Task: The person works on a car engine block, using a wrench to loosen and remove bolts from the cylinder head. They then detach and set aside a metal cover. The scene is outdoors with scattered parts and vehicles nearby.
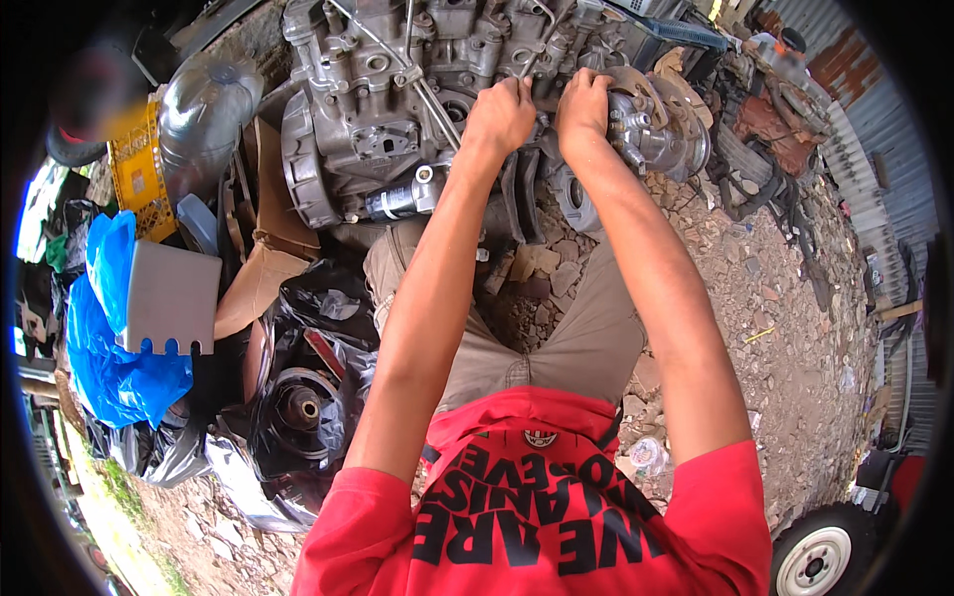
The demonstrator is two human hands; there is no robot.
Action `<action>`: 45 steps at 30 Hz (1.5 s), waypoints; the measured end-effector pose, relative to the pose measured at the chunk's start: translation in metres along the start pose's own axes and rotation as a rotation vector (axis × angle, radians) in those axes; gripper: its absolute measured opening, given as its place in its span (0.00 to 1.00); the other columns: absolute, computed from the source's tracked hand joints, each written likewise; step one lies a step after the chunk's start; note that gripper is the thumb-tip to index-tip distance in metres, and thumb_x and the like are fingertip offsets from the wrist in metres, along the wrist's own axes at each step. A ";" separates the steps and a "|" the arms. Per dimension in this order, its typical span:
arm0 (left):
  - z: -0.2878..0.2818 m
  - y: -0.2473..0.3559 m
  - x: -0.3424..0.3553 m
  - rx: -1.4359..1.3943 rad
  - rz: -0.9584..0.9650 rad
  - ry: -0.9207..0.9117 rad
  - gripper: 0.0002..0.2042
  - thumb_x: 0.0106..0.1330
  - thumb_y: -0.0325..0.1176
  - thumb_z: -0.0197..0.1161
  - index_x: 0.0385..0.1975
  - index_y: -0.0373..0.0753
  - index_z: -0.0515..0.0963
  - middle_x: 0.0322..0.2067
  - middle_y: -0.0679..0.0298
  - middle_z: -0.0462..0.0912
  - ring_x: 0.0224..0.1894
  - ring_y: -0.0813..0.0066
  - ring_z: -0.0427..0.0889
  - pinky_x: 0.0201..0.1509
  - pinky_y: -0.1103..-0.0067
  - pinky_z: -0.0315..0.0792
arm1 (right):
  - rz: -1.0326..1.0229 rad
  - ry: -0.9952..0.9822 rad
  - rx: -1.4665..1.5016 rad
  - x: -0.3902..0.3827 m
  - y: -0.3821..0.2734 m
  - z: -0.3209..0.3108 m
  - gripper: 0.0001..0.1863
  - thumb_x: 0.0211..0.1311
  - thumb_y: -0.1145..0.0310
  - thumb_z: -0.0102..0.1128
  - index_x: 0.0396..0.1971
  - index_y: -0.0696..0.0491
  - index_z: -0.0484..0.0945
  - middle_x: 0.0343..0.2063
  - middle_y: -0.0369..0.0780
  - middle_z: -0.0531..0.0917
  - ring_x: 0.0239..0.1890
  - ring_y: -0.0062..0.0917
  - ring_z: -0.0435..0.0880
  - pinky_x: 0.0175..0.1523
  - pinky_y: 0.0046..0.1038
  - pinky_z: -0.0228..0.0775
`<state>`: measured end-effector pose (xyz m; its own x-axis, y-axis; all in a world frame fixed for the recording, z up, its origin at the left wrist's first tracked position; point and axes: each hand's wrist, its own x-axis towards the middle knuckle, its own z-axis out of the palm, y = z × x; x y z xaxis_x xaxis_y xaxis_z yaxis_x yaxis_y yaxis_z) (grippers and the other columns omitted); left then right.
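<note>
A large grey metal engine lies in front of me, with thin metal pipes running across it. My left hand is closed at the engine's near side, its fingers curled at the lower end of a thin dark metal rod. Just to the right, my right hand is closed against the engine. Its fingertips face away from me, and whatever they grip is hidden. Beside that hand sits a silvery round-bodied engine part. Below my left wrist is a black and silver cylindrical starter motor.
Bent cardboard, a blue plastic bag, a grey notched plate and black bags holding a round metal part lie at left. Rubble ground stretches right, toward hoses, scrap and corrugated sheets. A wheel stands lower right.
</note>
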<state>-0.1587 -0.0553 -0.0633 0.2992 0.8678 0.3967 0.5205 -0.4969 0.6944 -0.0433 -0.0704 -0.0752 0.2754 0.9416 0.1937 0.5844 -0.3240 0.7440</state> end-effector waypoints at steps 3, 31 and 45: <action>-0.004 -0.002 -0.001 -0.018 -0.053 -0.005 0.22 0.72 0.45 0.46 0.33 0.29 0.76 0.33 0.36 0.78 0.43 0.34 0.75 0.45 0.54 0.69 | -0.025 0.066 0.233 0.012 0.014 -0.003 0.16 0.63 0.64 0.50 0.47 0.48 0.82 0.51 0.40 0.79 0.57 0.37 0.70 0.52 0.45 0.62; -0.009 0.008 -0.004 -0.024 -0.107 -0.049 0.17 0.72 0.40 0.46 0.28 0.31 0.71 0.22 0.38 0.77 0.31 0.34 0.77 0.36 0.51 0.69 | -0.307 -0.040 0.700 0.131 0.080 0.003 0.20 0.43 0.61 0.64 0.29 0.64 0.80 0.33 0.56 0.82 0.41 0.47 0.82 0.48 0.39 0.75; -0.007 0.008 -0.004 -0.024 -0.097 -0.035 0.17 0.72 0.41 0.47 0.27 0.31 0.71 0.21 0.39 0.77 0.30 0.34 0.76 0.36 0.51 0.69 | -0.305 0.012 0.537 0.130 0.070 0.009 0.18 0.47 0.61 0.64 0.34 0.59 0.82 0.36 0.51 0.83 0.40 0.44 0.83 0.47 0.38 0.76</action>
<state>-0.1615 -0.0628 -0.0546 0.2761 0.9110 0.3063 0.5288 -0.4101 0.7431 0.0408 0.0287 -0.0034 0.0292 0.9991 0.0323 0.9389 -0.0385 0.3419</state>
